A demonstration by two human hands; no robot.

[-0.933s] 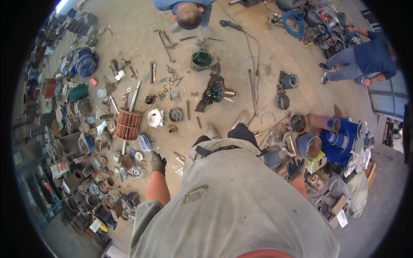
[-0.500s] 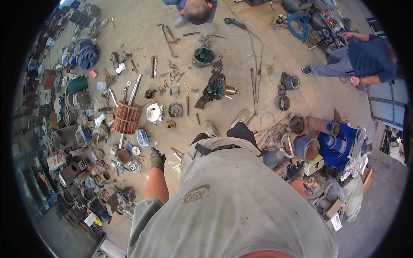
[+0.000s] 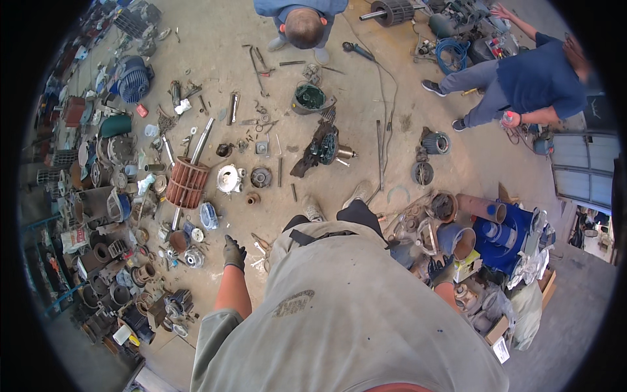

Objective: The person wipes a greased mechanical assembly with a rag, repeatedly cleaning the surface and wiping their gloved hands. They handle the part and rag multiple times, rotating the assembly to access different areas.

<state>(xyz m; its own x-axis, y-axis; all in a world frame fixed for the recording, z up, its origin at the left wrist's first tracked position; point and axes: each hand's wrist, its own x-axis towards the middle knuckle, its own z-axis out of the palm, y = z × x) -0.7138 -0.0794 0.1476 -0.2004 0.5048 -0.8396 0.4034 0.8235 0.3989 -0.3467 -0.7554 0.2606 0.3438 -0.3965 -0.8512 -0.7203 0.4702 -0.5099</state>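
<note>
I stand over a concrete workshop floor strewn with motor parts. My left hand (image 3: 234,253), in a dark glove, hangs beside my hip with fingers apart and nothing in it. Just ahead of it lie small pliers (image 3: 260,244), a blue round cover (image 3: 209,215) and a small metal disc (image 3: 194,258). My right hand (image 3: 442,270), also in a dark glove, shows only partly past my shirt, close to a grey pipe end (image 3: 460,240); whether it holds anything is hidden. A rust-red rotor (image 3: 187,183) on a long shaft lies further left.
A person in blue (image 3: 302,19) crouches at the far side; another person in blue (image 3: 532,81) bends at the upper right. A dark motor (image 3: 324,147) and a green housing (image 3: 309,98) lie mid-floor. A blue pump (image 3: 506,235) sits to my right, piles of housings (image 3: 98,202) to my left.
The view has shifted so the floor parts sit lower in the picture. My left hand stays by my hip; my right glove has come into sight. The person at the upper right bends further.
</note>
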